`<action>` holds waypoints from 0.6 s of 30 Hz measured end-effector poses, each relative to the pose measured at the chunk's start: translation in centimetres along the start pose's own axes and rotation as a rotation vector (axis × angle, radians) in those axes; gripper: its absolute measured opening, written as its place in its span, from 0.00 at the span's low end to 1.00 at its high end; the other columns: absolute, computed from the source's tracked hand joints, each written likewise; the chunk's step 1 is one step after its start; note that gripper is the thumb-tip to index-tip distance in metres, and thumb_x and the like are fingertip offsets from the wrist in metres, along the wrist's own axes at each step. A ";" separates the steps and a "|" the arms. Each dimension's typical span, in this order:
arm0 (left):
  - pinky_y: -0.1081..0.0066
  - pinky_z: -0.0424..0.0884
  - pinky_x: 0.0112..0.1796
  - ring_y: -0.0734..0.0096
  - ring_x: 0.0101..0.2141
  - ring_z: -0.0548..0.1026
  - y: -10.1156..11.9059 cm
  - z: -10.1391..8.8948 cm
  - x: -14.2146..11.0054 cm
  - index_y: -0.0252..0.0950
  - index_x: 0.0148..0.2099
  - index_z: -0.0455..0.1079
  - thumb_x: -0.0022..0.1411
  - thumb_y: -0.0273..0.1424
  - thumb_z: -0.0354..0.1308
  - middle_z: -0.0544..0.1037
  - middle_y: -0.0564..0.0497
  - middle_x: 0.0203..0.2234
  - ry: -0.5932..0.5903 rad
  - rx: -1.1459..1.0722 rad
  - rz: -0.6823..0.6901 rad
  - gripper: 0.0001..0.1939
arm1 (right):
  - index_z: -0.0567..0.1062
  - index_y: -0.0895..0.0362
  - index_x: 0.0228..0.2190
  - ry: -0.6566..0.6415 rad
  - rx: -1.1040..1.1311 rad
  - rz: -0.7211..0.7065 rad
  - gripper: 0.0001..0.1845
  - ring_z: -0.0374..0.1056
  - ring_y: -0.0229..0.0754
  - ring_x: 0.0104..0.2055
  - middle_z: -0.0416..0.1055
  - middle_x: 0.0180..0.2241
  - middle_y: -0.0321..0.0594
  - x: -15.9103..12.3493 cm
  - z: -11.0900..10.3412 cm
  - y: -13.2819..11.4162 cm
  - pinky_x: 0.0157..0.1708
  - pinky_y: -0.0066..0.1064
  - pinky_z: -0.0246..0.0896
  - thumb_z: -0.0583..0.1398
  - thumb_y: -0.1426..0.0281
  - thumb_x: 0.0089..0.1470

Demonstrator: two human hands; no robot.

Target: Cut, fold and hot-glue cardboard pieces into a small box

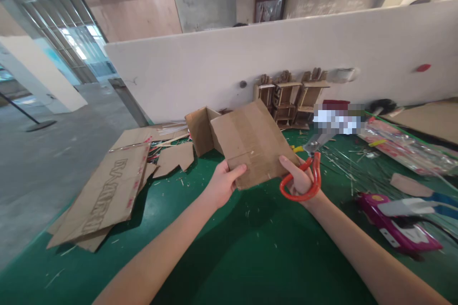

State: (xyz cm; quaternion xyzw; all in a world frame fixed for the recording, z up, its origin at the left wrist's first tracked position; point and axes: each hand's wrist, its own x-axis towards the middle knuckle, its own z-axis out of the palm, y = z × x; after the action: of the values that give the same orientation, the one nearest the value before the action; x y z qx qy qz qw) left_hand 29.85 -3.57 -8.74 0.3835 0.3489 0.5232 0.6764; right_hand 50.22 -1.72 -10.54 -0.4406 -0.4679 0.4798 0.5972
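- Both hands on cardboard piece (252, 140): left hand (223, 183) pinching lower edge, right hand (298, 178) gripping orange scissors (304, 178) beside it.
- Risk: one-edge pinch, cardboard twisting, blades wandering toward left fingers.

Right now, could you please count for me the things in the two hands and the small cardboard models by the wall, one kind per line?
Cardboard pieces held up by both hands: 1, the cardboard piece
Scissors with orange handles, in the right hand: 1, the scissors
Small cardboard models by the white wall: 3, the cardboard models
Total: 5
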 end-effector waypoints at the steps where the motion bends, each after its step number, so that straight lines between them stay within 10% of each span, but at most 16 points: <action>1: 0.54 0.74 0.44 0.54 0.44 0.77 0.4 0.1 0.3 0.35 0.46 0.72 0.49 0.32 0.70 0.78 0.41 0.46 0.027 0.013 0.045 0.22 | 0.72 0.54 0.39 -0.018 -0.028 -0.003 0.22 0.74 0.50 0.36 0.77 0.36 0.43 0.1 0.0 0.2 0.34 0.44 0.73 0.65 0.53 0.48; 7: 0.54 0.68 0.52 0.55 0.51 0.74 3.7 -1.0 1.7 0.37 0.50 0.70 0.50 0.30 0.69 0.79 0.45 0.46 0.155 -0.039 0.372 0.24 | 0.65 0.53 0.31 -0.237 -0.183 -0.081 0.22 0.71 0.42 0.31 0.71 0.29 0.36 0.5 0.3 1.2 0.37 0.41 0.72 0.65 0.51 0.47; 18: 0.59 0.71 0.51 0.62 0.50 0.75 5.9 -1.2 1.9 0.42 0.48 0.70 0.51 0.28 0.69 0.79 0.51 0.47 0.192 -0.209 0.433 0.21 | 0.68 0.55 0.39 -0.569 -0.754 -0.199 0.18 0.68 0.43 0.30 0.72 0.31 0.40 -1.1 -0.4 -0.4 0.31 0.35 0.65 0.56 0.53 0.57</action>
State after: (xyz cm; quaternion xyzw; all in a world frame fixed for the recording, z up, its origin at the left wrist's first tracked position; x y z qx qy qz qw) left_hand 26.60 -0.55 -4.17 0.3260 0.2651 0.7231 0.5483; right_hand 50.52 -2.90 -10.33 -0.4308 -0.7939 0.3188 0.2872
